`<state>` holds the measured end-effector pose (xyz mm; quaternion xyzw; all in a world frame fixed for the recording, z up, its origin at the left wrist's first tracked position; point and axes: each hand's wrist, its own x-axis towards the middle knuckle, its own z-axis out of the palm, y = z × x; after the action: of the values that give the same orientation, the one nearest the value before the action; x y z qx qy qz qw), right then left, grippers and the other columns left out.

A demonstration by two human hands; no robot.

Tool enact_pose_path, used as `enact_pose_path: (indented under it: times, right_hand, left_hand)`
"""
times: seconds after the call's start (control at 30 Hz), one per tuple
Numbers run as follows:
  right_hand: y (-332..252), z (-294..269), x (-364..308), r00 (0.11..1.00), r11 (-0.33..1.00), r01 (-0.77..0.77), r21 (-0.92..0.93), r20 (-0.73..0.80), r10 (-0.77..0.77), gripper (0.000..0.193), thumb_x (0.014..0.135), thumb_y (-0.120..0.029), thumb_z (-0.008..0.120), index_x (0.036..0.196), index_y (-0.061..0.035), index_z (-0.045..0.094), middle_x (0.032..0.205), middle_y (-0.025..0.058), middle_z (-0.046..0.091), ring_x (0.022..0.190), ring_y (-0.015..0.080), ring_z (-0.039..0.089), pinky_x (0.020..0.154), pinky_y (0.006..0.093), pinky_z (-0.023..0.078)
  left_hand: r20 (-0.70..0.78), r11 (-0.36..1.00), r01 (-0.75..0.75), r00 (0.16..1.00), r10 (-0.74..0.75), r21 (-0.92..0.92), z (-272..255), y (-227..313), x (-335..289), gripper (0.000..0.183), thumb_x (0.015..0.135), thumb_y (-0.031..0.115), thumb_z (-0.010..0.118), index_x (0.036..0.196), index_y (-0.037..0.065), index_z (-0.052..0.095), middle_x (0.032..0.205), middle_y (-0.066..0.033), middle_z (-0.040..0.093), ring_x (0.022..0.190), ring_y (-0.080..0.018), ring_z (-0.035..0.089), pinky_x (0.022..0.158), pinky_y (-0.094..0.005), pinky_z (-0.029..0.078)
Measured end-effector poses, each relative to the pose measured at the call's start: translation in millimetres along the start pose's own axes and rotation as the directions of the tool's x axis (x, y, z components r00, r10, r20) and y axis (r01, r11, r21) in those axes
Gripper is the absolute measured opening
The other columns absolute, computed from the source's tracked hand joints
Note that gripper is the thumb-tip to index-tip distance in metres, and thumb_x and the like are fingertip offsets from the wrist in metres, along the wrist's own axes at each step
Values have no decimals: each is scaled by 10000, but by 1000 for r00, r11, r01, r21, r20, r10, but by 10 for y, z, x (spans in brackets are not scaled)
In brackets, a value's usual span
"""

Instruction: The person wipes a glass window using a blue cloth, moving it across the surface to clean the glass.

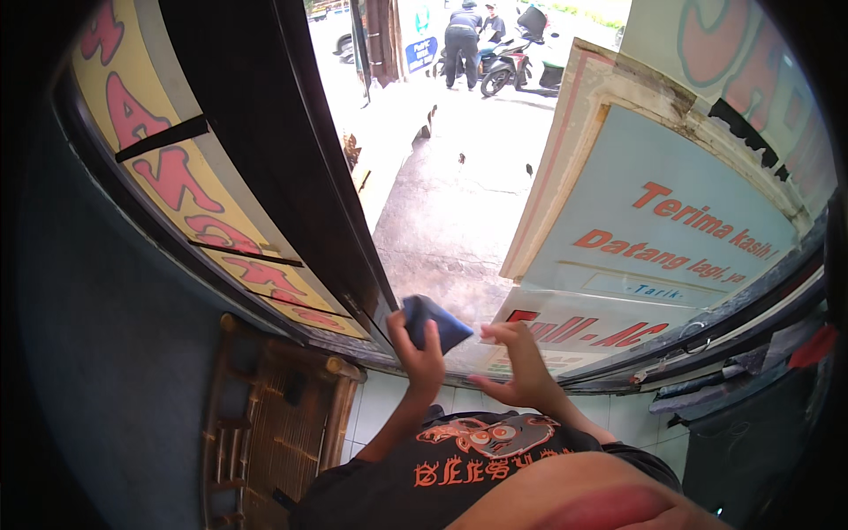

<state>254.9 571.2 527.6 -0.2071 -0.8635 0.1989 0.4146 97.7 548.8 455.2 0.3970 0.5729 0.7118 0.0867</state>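
My left hand [420, 360] is raised in front of my chest, with its fingers and thumb closed around a blue folded piece [442, 325]. It has flat faces and a pointed right corner; whether it is cloth or a pouch, I cannot tell. Just to its right is my right hand [525, 364], with index finger and thumb spread and nothing between them. The right fingertips point toward the blue piece but are a little apart from it. Both hands are at an open doorway.
A bamboo bench [291, 433] stands at lower left. Dark door framing [274, 132] edges the left side; a light blue sign panel [671, 212] covers glass on the right. Outside, two people [463, 44] stand by a parked scooter [508, 71]. White floor tiles [380, 402] lie below.
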Motion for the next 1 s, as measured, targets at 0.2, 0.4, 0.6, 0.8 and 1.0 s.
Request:
enact_pose_path:
  times: [0.2, 0.4, 0.6, 0.8, 1.0]
  right_hand:
    - [-113, 322, 5, 977, 961, -210, 179, 8, 212, 546, 645, -244, 804, 1047, -27, 504, 964, 116, 497, 869, 232, 475, 723, 318, 403]
    - [-20, 418, -301, 945, 826, -297, 479, 26, 325, 278, 730, -48, 710, 874, -57, 473, 890, 77, 485, 767, 151, 464, 672, 270, 377]
    - [-144, 293, -428, 931, 531, -181, 828, -29, 363, 234, 835, -16, 600, 1012, -53, 452, 1061, 89, 510, 988, 131, 514, 831, 261, 425]
    - [-286, 464, -246, 771, 325, -381, 866, 103, 629, 302, 869, -50, 572, 1137, -43, 434, 1091, 61, 536, 988, 107, 527, 843, 256, 429]
    - [-164, 574, -343, 654, 180, -571, 801, 311, 690, 271, 861, -36, 572, 1108, -31, 462, 1032, 48, 579, 954, 87, 548, 833, 244, 441]
  left_hand:
    - [322, 925, 29, 941, 103, -379, -229, 226, -5, 417, 750, 20, 609, 1130, 8, 440, 1071, -122, 403, 977, -217, 449, 850, -305, 401]
    - [358, 788, 32, 901, 244, -615, -336, 187, 99, 758, 697, 243, 744, 1280, 45, 302, 1256, -147, 291, 1142, -248, 383, 942, -377, 342]
    - [632, 673, 506, 772, -74, -540, -401, 123, 27, 1007, 676, 546, 707, 1359, 4, 202, 1368, -151, 278, 1215, -266, 358, 1026, -387, 275]
    - [852, 481, 773, 514, -95, -413, -627, 64, -63, 1097, 674, 563, 707, 1391, -21, 117, 1354, -153, 332, 1234, -242, 383, 1032, -366, 300]
    - [784, 684, 569, 621, 8, -457, -780, 113, 210, 851, 758, -66, 598, 1422, 70, 84, 1331, -142, 352, 1237, -227, 379, 1013, -358, 325]
